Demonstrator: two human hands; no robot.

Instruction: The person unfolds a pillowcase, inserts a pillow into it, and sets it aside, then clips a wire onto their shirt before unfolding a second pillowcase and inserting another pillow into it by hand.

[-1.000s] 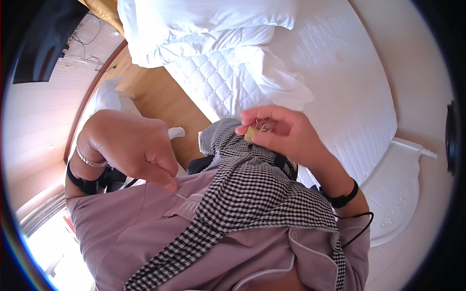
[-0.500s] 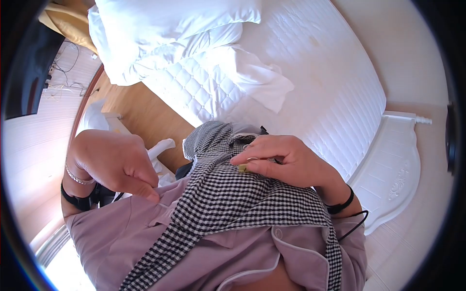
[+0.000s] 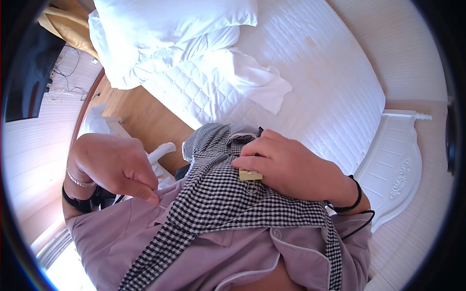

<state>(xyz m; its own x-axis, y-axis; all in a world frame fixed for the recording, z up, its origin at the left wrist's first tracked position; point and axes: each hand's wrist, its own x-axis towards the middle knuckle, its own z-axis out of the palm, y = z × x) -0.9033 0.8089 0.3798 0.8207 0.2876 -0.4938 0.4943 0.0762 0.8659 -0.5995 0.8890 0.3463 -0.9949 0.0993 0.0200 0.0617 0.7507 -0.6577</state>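
My left hand [image 3: 114, 165] is closed, its thumb tip pressed to the curled fingers at the edge of the mauve shirt [image 3: 111, 233], with a fold of cloth seemingly pinched there. Over the front of the black-and-white checked apron [image 3: 223, 199], my right hand [image 3: 286, 167] has its fingers curled onto the upper edge of a yellow-green binder clip [image 3: 250, 176]. One wire handle of the clip hangs down against the checks. My right thumb is hidden.
A bed with a white mattress [image 3: 315, 87] lies ahead, bearing a pillow [image 3: 170, 19] and rumpled white sheets [image 3: 252, 77]. Its carved white headboard [image 3: 393, 169] is at right. Wooden floor [image 3: 141, 111] shows at left, below a wall-mounted screen [image 3: 31, 77].
My right hand has shifted slightly down and turned, its thumb going out of sight. More of the binder clip and its wire handle now shows. My left hand has hardly moved.
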